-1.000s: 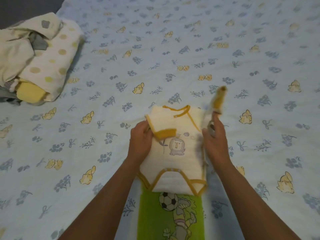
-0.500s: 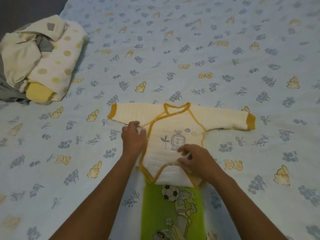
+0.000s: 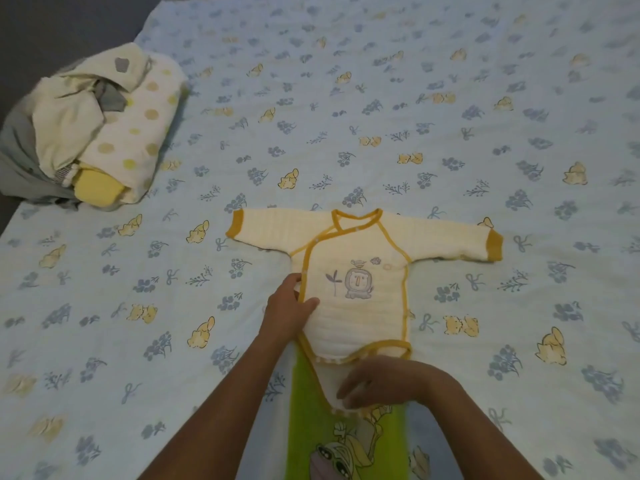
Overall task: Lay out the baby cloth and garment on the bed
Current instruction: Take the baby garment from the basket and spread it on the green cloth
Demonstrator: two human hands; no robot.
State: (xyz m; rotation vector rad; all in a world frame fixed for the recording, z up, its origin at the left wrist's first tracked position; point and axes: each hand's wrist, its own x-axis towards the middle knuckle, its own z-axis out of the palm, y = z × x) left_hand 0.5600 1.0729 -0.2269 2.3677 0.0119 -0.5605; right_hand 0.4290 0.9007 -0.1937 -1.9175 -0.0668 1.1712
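- While we look down from the head camera, our 2 hands are on a cream baby garment point(image 3: 360, 271) with mustard trim, which lies face up on the bed point(image 3: 450, 98) near its front edge.
- We see both sleeves spread out to the sides, each ending in a mustard cuff, and a small lion print on the chest.
- Our left hand point(image 3: 287, 313) grips the garment's left side seam, thumb on top of the fabric and fingers tucked beneath the edge.
- Our right hand point(image 3: 384, 382) presses on the lower flap of the garment, fingers extended and slightly bent; whether any fingertip pinches the fabric is hard to judge from this angle.
- We find the bright green cloth point(image 3: 304, 427) with cartoon figures under the garment's bottom end, running toward us between our forearms.
- We note a heap of other baby clothes point(image 3: 104, 133), cream, dotted, grey and yellow, at the far left corner of the bed, well apart from the garment.
- We see the bed covered by a pale blue sheet printed with small flowers and yellow animals.
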